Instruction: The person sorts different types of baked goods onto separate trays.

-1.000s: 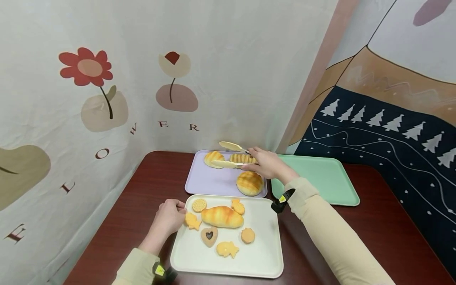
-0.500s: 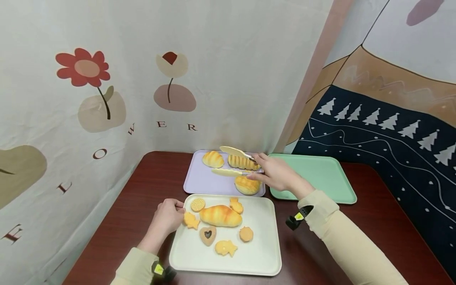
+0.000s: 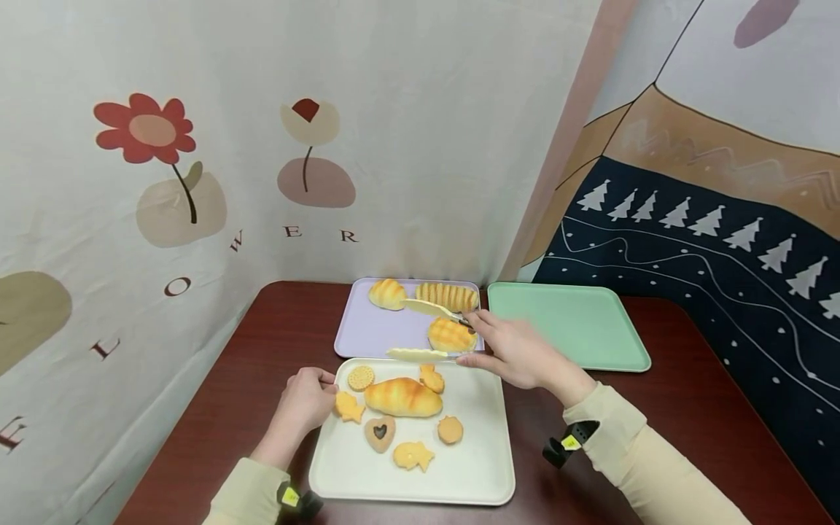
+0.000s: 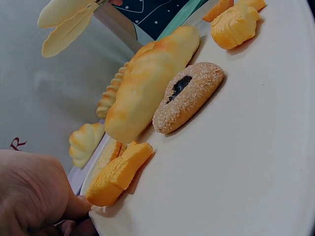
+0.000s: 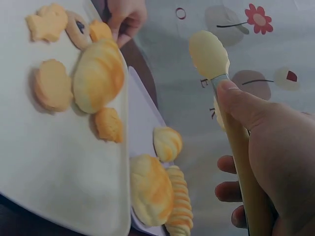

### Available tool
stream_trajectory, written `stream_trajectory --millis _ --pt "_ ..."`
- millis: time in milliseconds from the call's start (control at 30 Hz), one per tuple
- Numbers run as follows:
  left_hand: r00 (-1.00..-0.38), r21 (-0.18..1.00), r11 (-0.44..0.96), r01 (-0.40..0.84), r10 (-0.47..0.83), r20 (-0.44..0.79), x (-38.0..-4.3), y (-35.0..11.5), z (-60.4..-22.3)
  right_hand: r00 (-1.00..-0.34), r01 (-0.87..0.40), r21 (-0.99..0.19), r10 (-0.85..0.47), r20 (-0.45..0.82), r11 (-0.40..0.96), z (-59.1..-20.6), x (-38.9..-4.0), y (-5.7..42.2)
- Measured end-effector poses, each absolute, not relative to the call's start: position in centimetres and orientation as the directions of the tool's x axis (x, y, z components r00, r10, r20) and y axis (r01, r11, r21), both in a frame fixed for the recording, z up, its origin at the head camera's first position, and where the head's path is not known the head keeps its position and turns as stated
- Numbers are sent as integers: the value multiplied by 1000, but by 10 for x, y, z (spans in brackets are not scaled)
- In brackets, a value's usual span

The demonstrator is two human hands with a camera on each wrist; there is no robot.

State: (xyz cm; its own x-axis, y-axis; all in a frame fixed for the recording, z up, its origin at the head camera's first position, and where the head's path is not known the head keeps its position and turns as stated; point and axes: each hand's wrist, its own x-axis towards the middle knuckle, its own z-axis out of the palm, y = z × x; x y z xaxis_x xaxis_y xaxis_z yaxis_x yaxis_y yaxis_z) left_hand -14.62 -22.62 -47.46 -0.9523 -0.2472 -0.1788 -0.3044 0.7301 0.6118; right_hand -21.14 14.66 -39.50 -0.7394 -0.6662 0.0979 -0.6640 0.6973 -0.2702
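Note:
My right hand (image 3: 521, 351) holds a pair of tongs with cream tips (image 3: 428, 308), which spread apart with nothing gripped between them. In the head view they overlap the front of the lilac tray (image 3: 367, 332) and its round bun (image 3: 453, 335); the right wrist view shows them raised clear of the bread. My left hand (image 3: 305, 401) pinches the left rim of the white tray (image 3: 475, 467). A long bread roll (image 3: 403, 397) lies on it, among a heart-shaped cookie (image 3: 380, 434), a fish-shaped cookie (image 3: 413, 456) and several other small biscuits.
At the back of the lilac tray are a small shell-shaped bun (image 3: 387, 294) and a ridged loaf (image 3: 448, 295). A bare green tray (image 3: 564, 324) stands to the right. All sit on a dark red table (image 3: 262, 343), with printed cloth walls behind.
The tongs in my right hand have come down and nearer, from over the lilac tray's back loaves to its front edge. My left hand keeps its hold on the white tray.

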Motion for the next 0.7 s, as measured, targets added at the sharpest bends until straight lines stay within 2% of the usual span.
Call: stream_trajectory --millis 533,700 --pt "-953 604 737 -303 -246 -178 -147 -226 -475 -692 -710 -261 -716 86 654 -428 -177 152" --pt "-953 601 741 -301 -244 -177 -147 -226 -476 -684 -712 -256 -728 41 654 -437 -174 149"
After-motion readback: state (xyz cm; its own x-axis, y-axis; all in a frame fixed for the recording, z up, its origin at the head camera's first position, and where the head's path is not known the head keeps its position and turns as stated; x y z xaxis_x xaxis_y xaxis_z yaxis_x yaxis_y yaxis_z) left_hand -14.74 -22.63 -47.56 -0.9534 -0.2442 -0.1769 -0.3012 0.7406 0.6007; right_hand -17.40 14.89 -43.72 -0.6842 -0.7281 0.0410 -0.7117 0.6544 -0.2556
